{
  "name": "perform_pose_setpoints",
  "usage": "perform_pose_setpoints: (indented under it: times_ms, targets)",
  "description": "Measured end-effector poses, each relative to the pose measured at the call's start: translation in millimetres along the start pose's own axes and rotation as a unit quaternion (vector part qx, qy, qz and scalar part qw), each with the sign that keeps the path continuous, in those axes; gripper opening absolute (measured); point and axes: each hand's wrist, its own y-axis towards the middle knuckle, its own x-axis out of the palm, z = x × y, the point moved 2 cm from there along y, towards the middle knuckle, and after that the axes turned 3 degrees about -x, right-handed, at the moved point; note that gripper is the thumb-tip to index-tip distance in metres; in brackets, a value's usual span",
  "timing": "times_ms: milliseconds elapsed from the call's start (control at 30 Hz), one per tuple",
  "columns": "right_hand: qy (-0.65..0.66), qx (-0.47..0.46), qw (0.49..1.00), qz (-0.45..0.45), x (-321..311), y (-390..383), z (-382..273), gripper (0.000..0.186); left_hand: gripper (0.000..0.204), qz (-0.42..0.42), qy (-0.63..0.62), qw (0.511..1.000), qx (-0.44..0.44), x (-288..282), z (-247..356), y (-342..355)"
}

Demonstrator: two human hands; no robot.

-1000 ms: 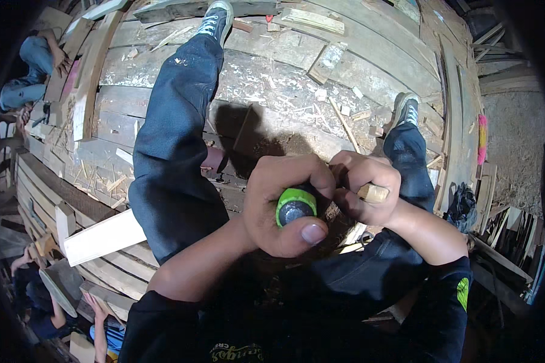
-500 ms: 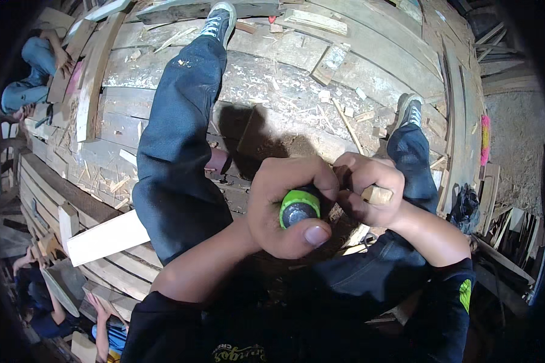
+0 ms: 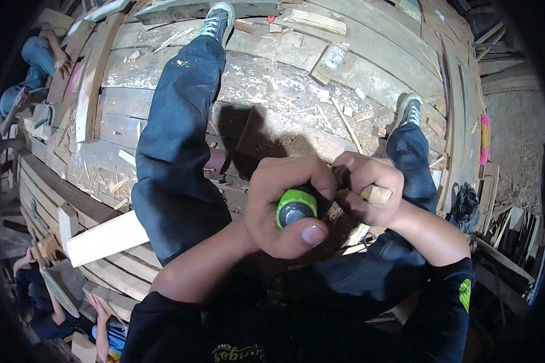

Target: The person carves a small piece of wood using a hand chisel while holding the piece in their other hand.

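My left hand (image 3: 265,192) is wrapped round a green-and-grey handle (image 3: 293,213), whose rounded end faces up at me. What the handle belongs to is hidden beneath the fist. Close against it, my right hand (image 3: 360,178) is closed round a small piece of light wood (image 3: 376,194), with one end poking out between the fingers. Knuckles of both hands nearly touch, above the shadowed floor between my legs. The lower parts of both held things are out of sight.
Wood chips and offcuts litter the plank floor (image 3: 248,78). A pale board (image 3: 106,238) juts out beside my left leg over a slatted bench (image 3: 124,266). Co-workers' hands (image 3: 100,307) show at the left rim. A black plastic bag (image 3: 464,206) lies at the right.
My left hand has shifted very slightly left with the handle; my right hand stays nearly still. At the far left, a co-worker's hand has moved up beside a blue-trousered knee.
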Motion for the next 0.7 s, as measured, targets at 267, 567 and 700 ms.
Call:
perform_pose_setpoints:
  times_ms: [267,567,700]
  targets:
    - [0.005,-0.002,1.0,-0.004,-1.3,0.1,-0.2,0.024,0.05,0.006,0.004,1.0,0.019,0.6,-0.7,1.2]
    - [-0.001,0.019,1.0,-0.006,-1.9,-1.6,-0.8,0.027,0.05,-0.001,-0.003,1.0,0.004,0.2,0.0,0.7]
    - [-0.007,0.004,1.0,-0.002,-1.2,-1.4,0.9,0.027,0.05,0.003,-0.009,1.0,0.001,0.6,1.2,0.7]
